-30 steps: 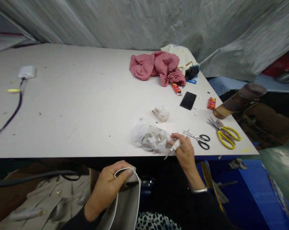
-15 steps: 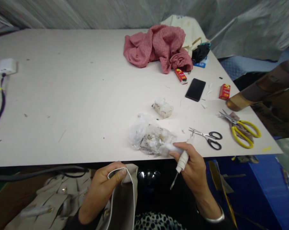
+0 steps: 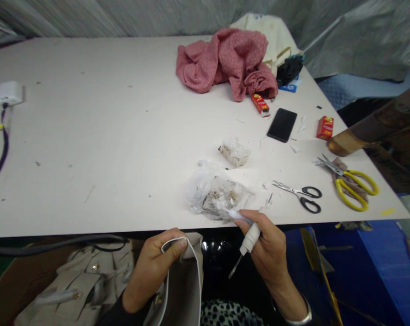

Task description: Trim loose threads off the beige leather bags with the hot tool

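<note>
My left hand [image 3: 160,260] pinches the edge of a beige leather-like bag piece [image 3: 188,280] with a pale rim, below the table's front edge. In my right hand [image 3: 268,242] are two tools. One is a white pen-like tool [image 3: 240,217], its tip at a smeared block [image 3: 218,199] in crumpled clear plastic. The other is a tape-wrapped tool [image 3: 250,237] with a thin metal tip pointing down toward me. A second smeared block [image 3: 235,153] lies just behind.
Black-handled scissors [image 3: 303,194], yellow-handled scissors [image 3: 352,183], a phone [image 3: 282,125] and red boxes [image 3: 325,127] lie right. A machine arm [image 3: 371,127] juts in. Pink cloth [image 3: 225,63] is behind, a white adapter [image 3: 9,93] left. Beige bags [image 3: 79,285] fill a box lower left.
My right hand has shifted left and slightly down, bringing the pen-like tool's tip to the smeared block. My left hand keeps its pinch on the bag piece. The view has shifted slightly.
</note>
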Action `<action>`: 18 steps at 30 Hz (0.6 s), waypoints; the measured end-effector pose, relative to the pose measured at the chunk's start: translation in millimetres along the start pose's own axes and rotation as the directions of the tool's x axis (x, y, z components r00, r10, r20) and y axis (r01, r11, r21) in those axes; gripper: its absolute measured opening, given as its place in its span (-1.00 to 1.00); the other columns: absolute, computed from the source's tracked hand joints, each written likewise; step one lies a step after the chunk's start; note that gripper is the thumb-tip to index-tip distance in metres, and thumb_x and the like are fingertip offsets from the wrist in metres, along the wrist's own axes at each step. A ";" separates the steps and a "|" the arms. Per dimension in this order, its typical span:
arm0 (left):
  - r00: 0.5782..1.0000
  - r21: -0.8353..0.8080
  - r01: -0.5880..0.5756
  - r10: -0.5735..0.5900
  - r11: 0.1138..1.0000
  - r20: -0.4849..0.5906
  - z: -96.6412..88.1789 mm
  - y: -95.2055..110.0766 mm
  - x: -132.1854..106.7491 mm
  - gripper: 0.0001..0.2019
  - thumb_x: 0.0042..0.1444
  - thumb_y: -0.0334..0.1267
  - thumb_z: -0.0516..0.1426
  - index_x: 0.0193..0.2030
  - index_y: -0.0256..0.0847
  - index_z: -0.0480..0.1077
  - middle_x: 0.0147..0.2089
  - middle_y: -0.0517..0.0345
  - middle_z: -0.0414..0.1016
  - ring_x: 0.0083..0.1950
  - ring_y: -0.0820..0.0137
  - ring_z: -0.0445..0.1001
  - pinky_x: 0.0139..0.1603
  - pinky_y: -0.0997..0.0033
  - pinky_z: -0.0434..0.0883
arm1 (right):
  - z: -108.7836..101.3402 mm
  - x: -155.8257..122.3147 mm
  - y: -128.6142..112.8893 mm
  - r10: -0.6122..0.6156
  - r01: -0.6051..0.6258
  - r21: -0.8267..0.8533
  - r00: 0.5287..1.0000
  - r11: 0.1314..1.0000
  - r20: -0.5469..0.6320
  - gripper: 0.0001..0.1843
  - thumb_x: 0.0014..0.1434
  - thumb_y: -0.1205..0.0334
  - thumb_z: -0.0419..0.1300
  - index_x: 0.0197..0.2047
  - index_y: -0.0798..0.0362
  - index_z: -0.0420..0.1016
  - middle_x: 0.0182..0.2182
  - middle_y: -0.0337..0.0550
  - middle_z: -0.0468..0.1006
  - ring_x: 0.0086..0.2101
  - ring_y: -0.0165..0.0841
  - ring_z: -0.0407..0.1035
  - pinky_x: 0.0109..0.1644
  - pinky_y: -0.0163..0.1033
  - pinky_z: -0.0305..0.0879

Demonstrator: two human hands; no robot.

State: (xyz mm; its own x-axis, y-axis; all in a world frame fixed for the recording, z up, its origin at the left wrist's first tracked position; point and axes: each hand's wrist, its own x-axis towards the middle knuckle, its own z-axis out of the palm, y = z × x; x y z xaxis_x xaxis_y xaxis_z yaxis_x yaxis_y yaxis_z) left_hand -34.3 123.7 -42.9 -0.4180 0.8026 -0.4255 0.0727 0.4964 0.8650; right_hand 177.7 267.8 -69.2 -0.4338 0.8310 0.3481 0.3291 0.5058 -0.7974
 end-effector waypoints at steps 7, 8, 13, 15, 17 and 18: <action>1.000 0.015 0.004 -0.004 1.000 -0.001 -0.8 -0.7 -0.6 -0.65 0.21 0.01 0.21 -0.42 -0.26 0.49 -0.44 0.14 0.40 -0.34 0.36 0.34 -0.27 0.44 0.32 | 2.4 -0.7 1.7 -0.054 0.055 -0.069 0.998 0.996 0.012 -0.84 0.33 0.28 0.30 -0.02 0.00 0.55 -0.21 -0.13 0.68 -0.22 -0.29 0.60 -0.11 -0.24 0.53; 1.000 0.014 0.005 -0.005 1.000 0.001 -0.9 -0.7 -0.2 -0.65 0.20 0.01 0.21 -0.42 -0.26 0.50 -0.43 0.14 0.40 -0.35 0.35 0.34 -0.27 0.44 0.32 | 2.6 -0.9 1.4 -0.071 0.071 -0.086 0.997 0.994 0.010 -0.85 0.33 0.28 0.30 -0.02 0.00 0.55 -0.21 -0.11 0.68 -0.21 -0.28 0.60 -0.10 -0.23 0.54; 1.000 0.008 0.007 -0.007 1.000 0.006 -1.4 -1.0 0.9 -0.65 0.21 0.00 0.21 -0.42 -0.26 0.50 -0.43 0.13 0.42 -0.35 0.35 0.35 -0.26 0.43 0.33 | 3.3 -0.3 -1.8 -0.110 0.110 -0.141 0.994 0.984 0.004 -0.88 0.35 0.28 0.27 -0.04 -0.01 0.55 -0.22 -0.09 0.69 -0.22 -0.25 0.61 -0.11 -0.20 0.56; 1.000 0.006 0.007 -0.007 1.000 0.001 -1.6 -0.6 0.3 -0.65 0.21 0.00 0.21 -0.42 -0.25 0.50 -0.44 0.14 0.42 -0.35 0.35 0.36 -0.27 0.43 0.32 | 3.6 0.3 -2.9 -0.112 0.110 -0.147 0.994 0.983 -0.003 -0.88 0.35 0.28 0.27 -0.05 -0.01 0.55 -0.22 -0.10 0.69 -0.22 -0.25 0.61 -0.12 -0.20 0.56; 1.000 0.000 0.009 -0.009 1.000 -0.010 -1.6 0.1 -0.4 -0.65 0.21 0.01 0.21 -0.42 -0.25 0.51 -0.44 0.14 0.43 -0.35 0.35 0.36 -0.28 0.43 0.32 | 3.8 0.9 -4.2 -0.112 0.111 -0.149 0.994 0.983 -0.003 -0.88 0.34 0.30 0.27 -0.05 -0.01 0.55 -0.21 -0.09 0.69 -0.21 -0.25 0.61 -0.11 -0.21 0.56; 1.000 -0.004 0.009 -0.009 1.000 -0.015 -1.6 0.3 -0.6 -0.65 0.20 0.01 0.21 -0.42 -0.25 0.51 -0.43 0.13 0.44 -0.35 0.35 0.36 -0.28 0.43 0.33 | 3.9 1.3 -4.9 -0.115 0.113 -0.147 0.993 0.983 -0.001 -0.87 0.34 0.31 0.27 -0.05 -0.01 0.55 -0.21 -0.09 0.69 -0.21 -0.25 0.62 -0.10 -0.21 0.56</action>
State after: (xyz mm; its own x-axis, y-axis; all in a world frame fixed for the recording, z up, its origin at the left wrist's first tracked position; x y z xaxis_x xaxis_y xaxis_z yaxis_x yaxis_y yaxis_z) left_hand -35.4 122.8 -42.0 -0.4323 0.7930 -0.4294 0.0655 0.5025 0.8621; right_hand 172.3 265.5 -66.8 -0.4681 0.7677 0.4377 0.3979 0.6254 -0.6713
